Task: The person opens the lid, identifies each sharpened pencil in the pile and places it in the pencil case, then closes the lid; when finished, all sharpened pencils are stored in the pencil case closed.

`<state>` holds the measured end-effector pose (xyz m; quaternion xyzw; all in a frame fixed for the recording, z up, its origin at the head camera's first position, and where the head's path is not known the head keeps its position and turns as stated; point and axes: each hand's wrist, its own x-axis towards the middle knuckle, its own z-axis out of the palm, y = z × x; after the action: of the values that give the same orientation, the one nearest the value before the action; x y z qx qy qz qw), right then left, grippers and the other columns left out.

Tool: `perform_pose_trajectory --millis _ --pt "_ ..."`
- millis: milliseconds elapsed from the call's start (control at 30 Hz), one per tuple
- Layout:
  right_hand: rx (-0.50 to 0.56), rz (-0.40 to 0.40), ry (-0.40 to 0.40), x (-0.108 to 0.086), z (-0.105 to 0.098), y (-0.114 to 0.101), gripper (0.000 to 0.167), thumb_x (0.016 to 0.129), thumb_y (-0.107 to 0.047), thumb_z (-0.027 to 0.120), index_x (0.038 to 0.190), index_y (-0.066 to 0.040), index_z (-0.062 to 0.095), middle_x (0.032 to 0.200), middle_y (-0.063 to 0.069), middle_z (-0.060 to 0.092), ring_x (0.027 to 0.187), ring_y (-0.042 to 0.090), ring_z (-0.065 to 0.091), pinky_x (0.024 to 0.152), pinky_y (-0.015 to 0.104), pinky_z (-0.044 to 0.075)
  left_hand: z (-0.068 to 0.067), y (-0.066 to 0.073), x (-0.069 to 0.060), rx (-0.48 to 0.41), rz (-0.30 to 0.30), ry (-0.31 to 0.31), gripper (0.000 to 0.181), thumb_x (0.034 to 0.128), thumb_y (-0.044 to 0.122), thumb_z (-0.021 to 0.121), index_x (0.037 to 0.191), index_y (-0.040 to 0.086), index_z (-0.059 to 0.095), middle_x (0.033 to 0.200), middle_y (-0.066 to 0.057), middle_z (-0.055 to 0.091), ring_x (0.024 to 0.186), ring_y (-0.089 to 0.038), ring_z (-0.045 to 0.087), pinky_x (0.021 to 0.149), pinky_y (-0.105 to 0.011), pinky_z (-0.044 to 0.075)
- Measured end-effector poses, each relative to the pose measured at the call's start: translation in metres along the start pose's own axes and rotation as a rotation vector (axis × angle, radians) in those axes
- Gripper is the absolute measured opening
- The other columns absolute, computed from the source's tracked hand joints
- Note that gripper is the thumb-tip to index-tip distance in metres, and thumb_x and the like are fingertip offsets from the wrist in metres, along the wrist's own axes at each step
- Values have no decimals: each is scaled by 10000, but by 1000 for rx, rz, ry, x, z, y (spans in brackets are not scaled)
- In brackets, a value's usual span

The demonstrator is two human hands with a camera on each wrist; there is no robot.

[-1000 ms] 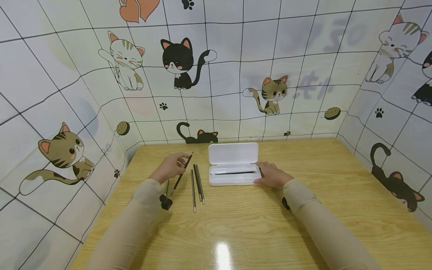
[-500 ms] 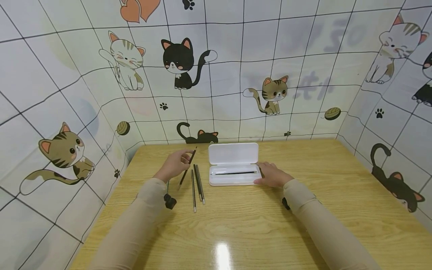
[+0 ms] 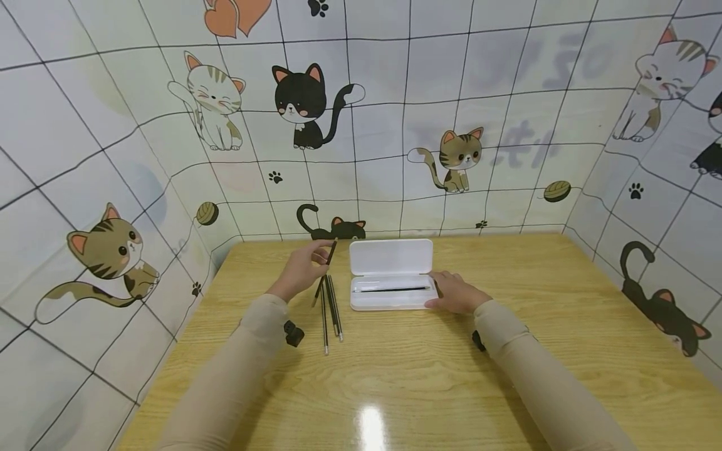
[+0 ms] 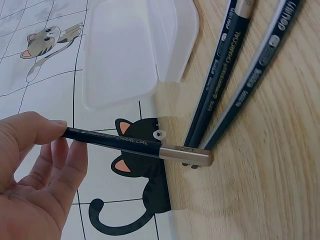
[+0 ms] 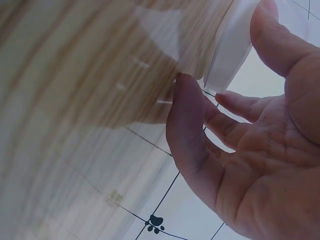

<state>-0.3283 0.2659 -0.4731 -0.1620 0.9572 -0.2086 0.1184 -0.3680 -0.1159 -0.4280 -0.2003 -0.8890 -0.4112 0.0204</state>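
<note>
The step in hand looks like a transfer of 1 black charcoal pencil [image 4: 125,145] into the white case [image 3: 395,303]. At far left, the left grip [image 3: 301,272] has thumb and fingertips clamped on that pencil, which slants above the surface [image 3: 440,376]. In the left wrist view its tan end overlaps 3 loose pencils [image 4: 221,75]; contact cannot be told. Those 3 lie just left of the case, which stands open with 1 inner pencil [image 3: 392,289]. The next move likely calls for turning the held pencil lengthwise and bringing it rightward. At right, the right grip [image 3: 455,294] touches the case's right end, thumb and fingers apart, probably steadying it.
</note>
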Motion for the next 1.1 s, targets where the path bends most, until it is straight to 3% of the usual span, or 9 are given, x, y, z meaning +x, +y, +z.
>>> perform_pose_trajectory --millis 367,800,1100 --pt "-2 -2 -5 1 -2 1 845 987 -389 667 1569 56 245 1568 315 290 1421 532 255 1114 661 292 11 10 10 -86 67 55 521 938 -6 682 1427 136 568 1133 -94 634 1033 -250 648 740 -349 531" --pt "-3 3 -10 0 -3 1 835 987 -386 669 1561 60 256 1562 314 300 1421 529 259 1113 657 296 17 17 19 -80 132 123 503 938 9 692 1413 127 577 1133 -82 658 1054 -236 641 817 -402 541" --pt "-1 8 -7 1 -2 0 835 988 -380 669 1561 62 254 1564 314 298 1425 532 255 1113 659 295 26 17 25 -138 148 132 486 936 0 700 1400 75 581 1136 -95 657 1049 -244 639 862 -417 557"
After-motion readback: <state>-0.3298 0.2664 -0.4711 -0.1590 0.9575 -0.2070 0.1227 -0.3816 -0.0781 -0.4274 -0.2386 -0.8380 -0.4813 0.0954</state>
